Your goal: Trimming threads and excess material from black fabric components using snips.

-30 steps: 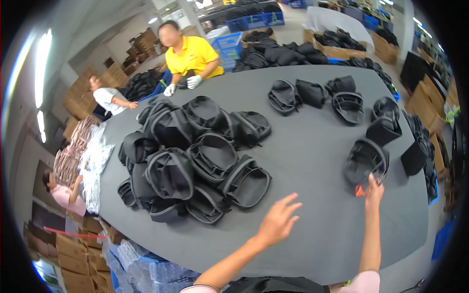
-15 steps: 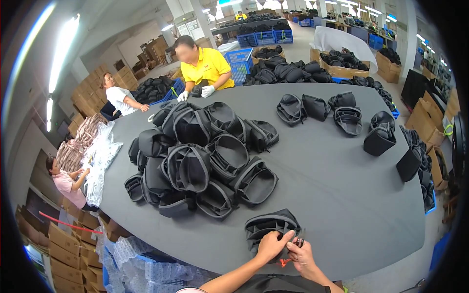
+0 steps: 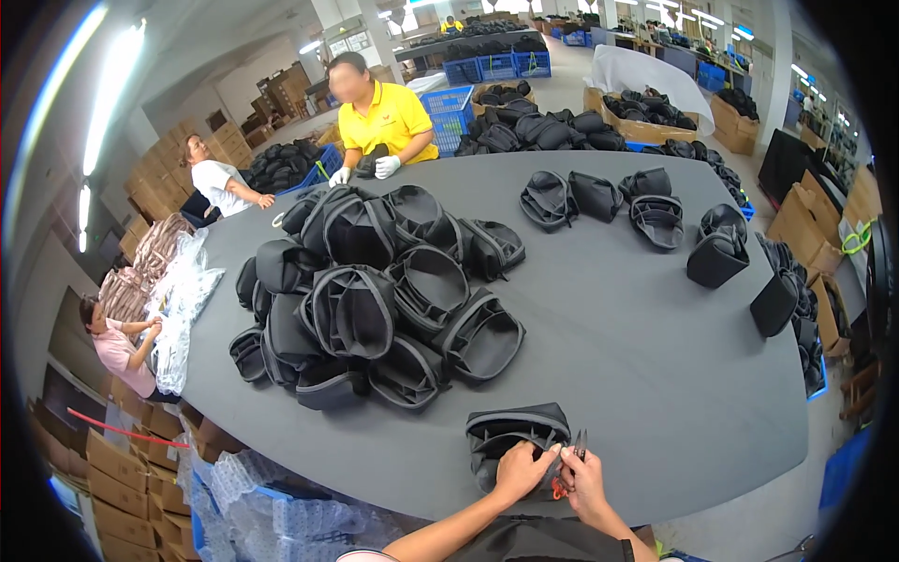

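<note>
Hands (image 3: 552, 473) on black pouch (image 3: 515, 436), red snips (image 3: 568, 468).

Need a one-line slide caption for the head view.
Both hands, left hand and right hand, grip a black bag at the grey table edge.

black zippered pouch (image 3: 513, 438), open, at table's near edge

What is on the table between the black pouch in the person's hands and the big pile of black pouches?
In the head view, only bare grey table lies between the black pouch under both hands and the big pile; nothing sits in that strip.
</note>
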